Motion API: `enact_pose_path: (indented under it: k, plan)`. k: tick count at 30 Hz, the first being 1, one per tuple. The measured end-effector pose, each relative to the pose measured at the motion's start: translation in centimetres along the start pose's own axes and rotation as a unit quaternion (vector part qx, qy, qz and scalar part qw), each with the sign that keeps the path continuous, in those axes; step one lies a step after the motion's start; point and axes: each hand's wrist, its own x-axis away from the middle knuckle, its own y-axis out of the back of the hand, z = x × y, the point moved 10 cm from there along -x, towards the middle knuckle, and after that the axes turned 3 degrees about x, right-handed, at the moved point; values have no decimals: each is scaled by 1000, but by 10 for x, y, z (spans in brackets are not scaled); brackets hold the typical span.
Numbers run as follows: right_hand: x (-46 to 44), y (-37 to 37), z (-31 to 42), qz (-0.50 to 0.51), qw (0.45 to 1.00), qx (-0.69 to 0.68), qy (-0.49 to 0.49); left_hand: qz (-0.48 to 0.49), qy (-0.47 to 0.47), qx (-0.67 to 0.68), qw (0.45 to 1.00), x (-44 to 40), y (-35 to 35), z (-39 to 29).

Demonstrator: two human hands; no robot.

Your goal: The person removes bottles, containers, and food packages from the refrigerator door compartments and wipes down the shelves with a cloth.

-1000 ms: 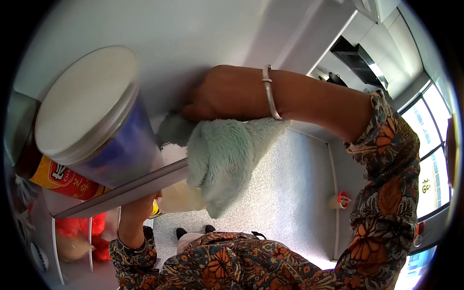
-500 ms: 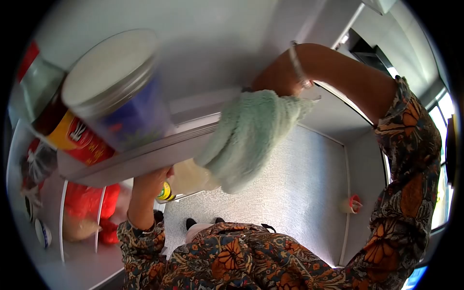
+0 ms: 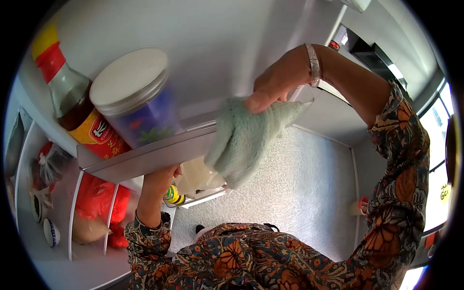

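Note:
My right hand (image 3: 278, 84), with a silver bracelet at the wrist, grips a pale green fluffy cloth (image 3: 244, 140). The thumb presses on the cloth's top, and its folds hang over the right end of a refrigerator door shelf (image 3: 150, 162). My left hand (image 3: 166, 176) is below that shelf; most of its fingers are hidden behind the shelf's front. On the shelf stand a dark sauce bottle (image 3: 77, 101) with a red and yellow cap and a white-lidded tub (image 3: 133, 104) with a blue label.
At left, fridge shelves hold red plastic bags (image 3: 99, 198), a knotted clear bag (image 3: 53, 162) and a patterned bowl (image 3: 50, 232). A lower door rack (image 3: 205, 195) holds a yellow-labelled container (image 3: 173, 195) and a pale bag. A small red-rimmed container (image 3: 360, 206) is at right.
My right hand has come away from the door's inner wall, cloth still in it, and its thumb now shows. The view has shifted, bringing the bottle's cap into sight. My left hand remains under the shelf.

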Motion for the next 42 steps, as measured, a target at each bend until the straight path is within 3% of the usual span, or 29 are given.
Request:
enact_pose_path:
  k: [4, 5, 9, 13, 15, 18, 21, 23, 24, 26, 28, 31, 34, 36, 38, 40, 41, 42]
  plan:
    - [5, -7, 9, -28, 986, 154, -53, -39, 40, 103, 993, -1, 1, 8]
    - [6, -7, 6, -35, 985, 133, -103, -39, 33, 106, 993, -1, 1, 8]
    - [-13, -19, 2, 10, 998, 18, -62, -50, 19, 117, 992, 0, 4, 10]
    - [11, -6, 18, -126, 976, 167, -55, -48, 2, 107, 993, -1, 6, 9]
    - [32, 1, 33, -183, 931, 309, -71, -59, 28, 120, 991, -5, 6, 13]
    - [63, -2, 47, -337, 784, 512, 98, -58, 39, 115, 991, -7, 7, 14]
    - [129, -9, 47, -491, 685, 495, 210, -51, 38, 123, 990, -11, 5, 11]
    - [162, -2, 5, -566, 787, 197, 149, -34, -3, 142, 989, -15, 3, 4]
    - [174, -8, -30, -577, 808, 37, 114, -32, -5, 145, 989, -16, 3, 1]
    - [197, -24, -120, -612, 770, -107, 144, -25, -7, 150, 988, -17, 0, -4]
    - [202, -40, -128, -646, 702, -226, 195, -33, -11, 140, 990, -16, -3, -13]
    - [173, -56, -201, -642, 621, -381, 239, -44, 11, 123, 991, -15, 0, -3]
    - [113, -58, -211, -690, 480, -506, 190, -48, 42, 129, 990, -16, 6, 13]
    - [90, -44, -193, -803, 493, -324, 89, -42, 48, 129, 990, -15, 10, 21]
    - [74, -37, -146, -900, 433, -34, 31, -33, 48, 119, 991, -18, 13, 26]
    - [40, -26, -106, -903, 423, 70, 39, -50, 63, 114, 990, -18, 18, 31]
    - [18, -20, -97, -883, 466, 30, 52, -59, 69, 112, 990, -18, 22, 32]
    - [-24, -36, -62, -878, 471, 42, 73, -72, 52, 111, 990, 2, 50, 61]
